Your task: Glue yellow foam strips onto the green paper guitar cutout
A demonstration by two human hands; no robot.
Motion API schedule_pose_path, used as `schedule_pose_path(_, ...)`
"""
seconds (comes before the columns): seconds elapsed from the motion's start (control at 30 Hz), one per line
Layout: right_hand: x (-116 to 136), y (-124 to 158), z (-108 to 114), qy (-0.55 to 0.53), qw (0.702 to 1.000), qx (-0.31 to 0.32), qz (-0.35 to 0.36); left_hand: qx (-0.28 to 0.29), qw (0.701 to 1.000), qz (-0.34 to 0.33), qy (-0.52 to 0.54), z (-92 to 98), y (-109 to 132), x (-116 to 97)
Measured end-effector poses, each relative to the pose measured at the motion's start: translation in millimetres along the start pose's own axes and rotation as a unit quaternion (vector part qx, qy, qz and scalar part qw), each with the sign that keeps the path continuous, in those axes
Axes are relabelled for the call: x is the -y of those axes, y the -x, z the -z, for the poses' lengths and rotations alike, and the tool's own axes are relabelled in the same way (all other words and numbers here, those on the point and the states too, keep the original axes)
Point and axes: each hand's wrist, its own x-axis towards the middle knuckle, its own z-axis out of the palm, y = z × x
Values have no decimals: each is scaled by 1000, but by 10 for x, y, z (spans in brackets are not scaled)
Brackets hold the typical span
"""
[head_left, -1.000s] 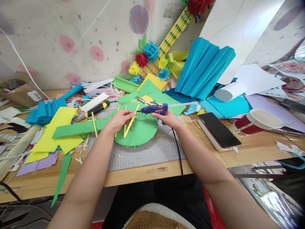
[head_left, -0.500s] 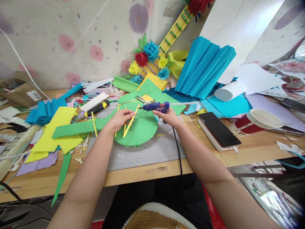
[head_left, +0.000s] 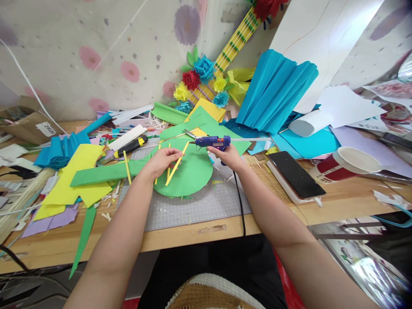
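Observation:
Between the fingertips of my left hand (head_left: 165, 162) is a thin yellow paper strip (head_left: 177, 165), slanted over a green paper guitar shape (head_left: 193, 174). My right hand (head_left: 228, 155) is wrapped round a blue hot glue gun (head_left: 210, 142), a clear glue stick jutting from its back. The gun's nozzle points left, close to the strip's upper end; whether they touch I cannot tell. Other yellow strips lie across the green body and its long neck (head_left: 99, 174). A grey cutting mat (head_left: 199, 213) lies under the body.
A black phone (head_left: 296, 174) and a red-and-white paper cup (head_left: 346, 165) stand at the right. Scissors (head_left: 193, 134) lie behind the glue gun, a yellow-black utility knife (head_left: 131, 146) to the left. Behind leans a flower-trimmed yellow paper guitar (head_left: 236, 43). A black cord (head_left: 240, 206) hangs over the table edge.
My right hand and the glue gun have shifted very slightly to the right, away from the strip's end. My left hand and the strip stay nearly still.

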Motion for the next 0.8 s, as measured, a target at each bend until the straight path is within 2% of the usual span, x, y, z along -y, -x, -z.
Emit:
schedule_pose_path(0.23, -68, -60, 62, 28, 999, -32, -8, 10, 998, 4, 57, 25, 17, -27)
schedule_pose_path(0.43, -265, -157, 239, 42, 993, -105, -21, -47, 979, -27, 199, 53, -16, -45)
schedule_pose_path(0.6, -384, -70, 313, 101, 990, -69, -73, -88, 968, -42, 233, 47, -47, -45)
schedule_pose_path(0.8, -484, 104, 463, 115, 987, -82, -83, -105, 962, -60, 247, 99, -28, -114)
